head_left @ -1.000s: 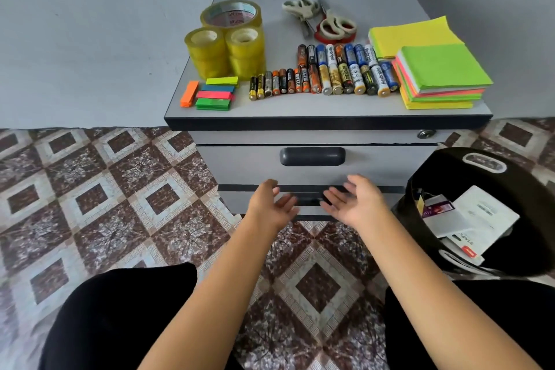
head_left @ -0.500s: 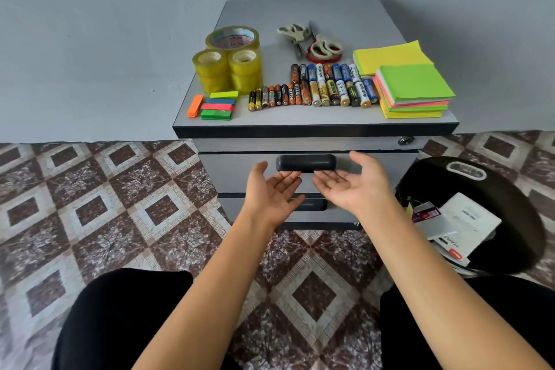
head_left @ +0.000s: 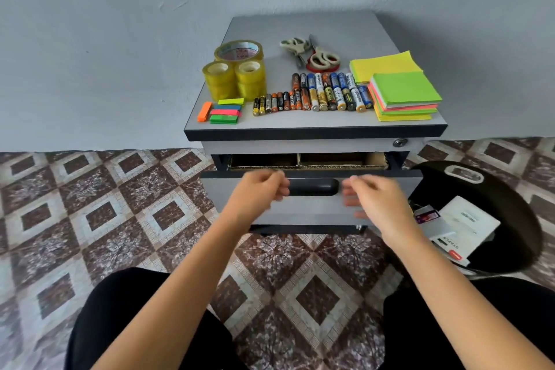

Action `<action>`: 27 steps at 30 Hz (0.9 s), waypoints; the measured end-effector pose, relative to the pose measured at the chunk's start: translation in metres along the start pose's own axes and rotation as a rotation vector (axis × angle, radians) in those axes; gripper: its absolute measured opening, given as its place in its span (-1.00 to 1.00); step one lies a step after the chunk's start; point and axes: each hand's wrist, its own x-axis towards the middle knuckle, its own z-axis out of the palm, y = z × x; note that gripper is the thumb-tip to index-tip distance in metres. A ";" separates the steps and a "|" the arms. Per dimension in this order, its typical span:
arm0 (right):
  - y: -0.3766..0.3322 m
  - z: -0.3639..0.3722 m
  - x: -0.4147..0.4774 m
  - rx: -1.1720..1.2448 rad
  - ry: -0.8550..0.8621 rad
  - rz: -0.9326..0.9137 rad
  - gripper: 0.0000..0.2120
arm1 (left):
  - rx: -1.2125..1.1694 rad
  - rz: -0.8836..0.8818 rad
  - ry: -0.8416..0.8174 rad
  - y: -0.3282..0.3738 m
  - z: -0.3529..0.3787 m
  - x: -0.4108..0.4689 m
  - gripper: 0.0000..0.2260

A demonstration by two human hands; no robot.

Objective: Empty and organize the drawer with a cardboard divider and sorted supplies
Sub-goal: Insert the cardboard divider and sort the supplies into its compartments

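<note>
Grey-fronted top drawer (head_left: 312, 210) now stands a crack open. It was flush half a second back, and both hands have risen to flank its black oval plastic handle (head_left: 313, 187).

Head view: left hand (head_left: 258, 194) fingers are curled, too blurred to tell if they grip anything. Right hand (head_left: 375, 201) fingers are loosely apart, holding nothing. Brown cardboard divider (head_left: 300, 161) sits inside the drawer, its compartments probably bare. Sorted supplies wait on the grey table (head_left: 330, 27): a row of mixed cylindrical batteries (head_left: 315, 96), yellow tape rolls (head_left: 237, 75) and neon sticky-note stacks (head_left: 405, 93).

Risks: a fast yank could jolt the table and roll batteries off the front edge, or slide and buckle the loose divider. Pulling off-handle may skew the drawer.
</note>
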 end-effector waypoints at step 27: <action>0.044 -0.006 -0.026 -0.936 -0.164 -0.496 -0.61 | 0.889 0.308 0.047 -0.059 -0.006 -0.036 -0.65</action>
